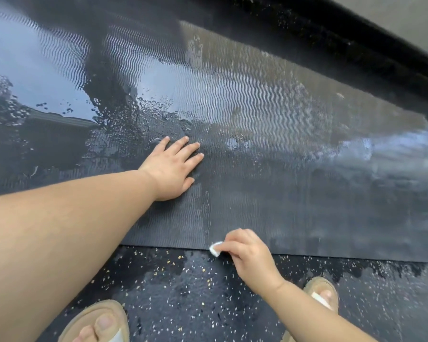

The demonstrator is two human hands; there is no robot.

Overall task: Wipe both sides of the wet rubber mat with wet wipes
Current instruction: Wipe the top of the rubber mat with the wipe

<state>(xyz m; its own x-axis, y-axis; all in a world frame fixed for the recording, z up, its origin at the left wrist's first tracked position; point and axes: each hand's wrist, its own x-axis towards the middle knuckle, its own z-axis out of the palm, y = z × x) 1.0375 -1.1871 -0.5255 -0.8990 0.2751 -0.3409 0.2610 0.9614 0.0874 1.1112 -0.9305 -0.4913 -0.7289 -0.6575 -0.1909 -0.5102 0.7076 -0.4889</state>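
We see the left hand (169, 169) lying flat, fingers straight and spread, pressed on the black rubber mat (307, 193) a little in from its near edge. The right hand (248, 255) has its fingers curled, pinching a small folded white wet wipe (215, 248) right at that near edge. The ribbed mat lies spread on a dark, speckled, wet floor (183, 292), with water pooled toward its far left side. Two feet in tan sandals (101, 314) stand on the floor near the mat.

No lettering, brand, number or sign is legible on the rubber mat (294, 169) beyond the right hand's (251, 255) pinch, on the wet wipe (215, 248) within it, or on the speckled ground (183, 292) and sandals (101, 317) just short of it.
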